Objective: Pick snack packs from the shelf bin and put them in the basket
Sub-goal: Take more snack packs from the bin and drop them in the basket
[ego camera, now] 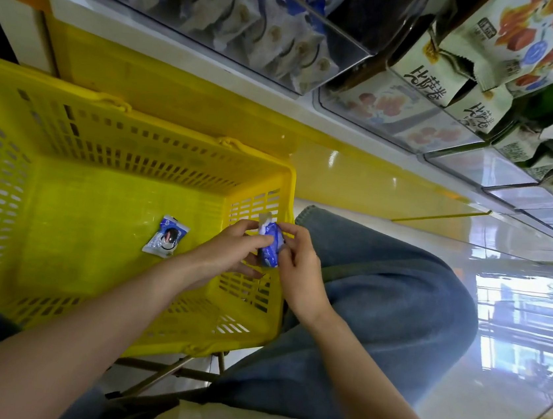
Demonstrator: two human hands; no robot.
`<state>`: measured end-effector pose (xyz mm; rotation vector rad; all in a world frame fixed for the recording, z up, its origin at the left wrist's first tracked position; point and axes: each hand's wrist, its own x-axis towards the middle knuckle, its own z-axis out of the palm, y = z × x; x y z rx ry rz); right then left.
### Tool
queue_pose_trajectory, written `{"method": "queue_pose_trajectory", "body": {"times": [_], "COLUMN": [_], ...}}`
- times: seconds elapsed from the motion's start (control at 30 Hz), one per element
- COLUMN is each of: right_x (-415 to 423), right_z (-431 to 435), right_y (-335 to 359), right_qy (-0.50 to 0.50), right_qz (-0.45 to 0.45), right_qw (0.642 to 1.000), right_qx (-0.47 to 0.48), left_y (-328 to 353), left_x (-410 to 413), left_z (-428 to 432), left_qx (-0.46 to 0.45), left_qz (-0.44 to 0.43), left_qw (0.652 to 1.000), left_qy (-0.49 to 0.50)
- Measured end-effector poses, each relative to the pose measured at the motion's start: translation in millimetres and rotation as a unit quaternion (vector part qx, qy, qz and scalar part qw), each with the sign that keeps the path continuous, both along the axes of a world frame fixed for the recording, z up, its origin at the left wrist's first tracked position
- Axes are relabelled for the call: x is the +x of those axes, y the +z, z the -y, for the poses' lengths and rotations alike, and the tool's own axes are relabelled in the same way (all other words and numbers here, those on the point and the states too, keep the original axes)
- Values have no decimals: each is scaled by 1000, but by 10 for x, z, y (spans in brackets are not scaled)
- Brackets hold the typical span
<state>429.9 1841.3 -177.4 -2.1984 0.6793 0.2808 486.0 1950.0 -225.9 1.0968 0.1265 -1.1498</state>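
**While both hands are fiddling with the blue pack (270,250), some thoughts on how it's handling**

Since the yellow basket (104,196) is hogging most of the view, I'm starting there: one loose pack (165,237) is lying flat on its floor. Up top, the clear shelf bin (184,35) is holding rows of similar-looking packs. The left hand (228,255) and right hand (298,274) are both pinching the blue pack between them, fingers (254,239) curling round it, just over the basket's right-hand wall.

I'm guessing it's feeling featherlight and crinkly, with slick film and something crushable inside. So I'm thinking a gentle pinch on the crimped end seam or the edges is beating any squeeze across the middle.
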Motion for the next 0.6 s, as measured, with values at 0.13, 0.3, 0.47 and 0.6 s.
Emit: {"method": "queue_pose_trajectory", "body": {"times": [0.13, 0.3, 0.47, 0.6], "right_x": [4, 32, 48, 90], "right_z": [67, 91, 12, 58], "right_y": [113, 274, 305, 362], "right_qy": [-122, -164, -91, -131], "right_qz": [-21, -21, 1, 16], "right_qw": [979, 936, 975, 958], "right_qx": [164, 311, 203, 253], "left_y": [32, 78, 163, 252], "left_x": [62, 61, 68, 108], "left_z": [-54, -7, 8, -29], "left_qx": [-6, 17, 20, -13], "left_qz": [36, 116, 113, 110], "left_qw": [998, 993, 988, 990], "left_qy": [-47, 35, 102, 83]}}
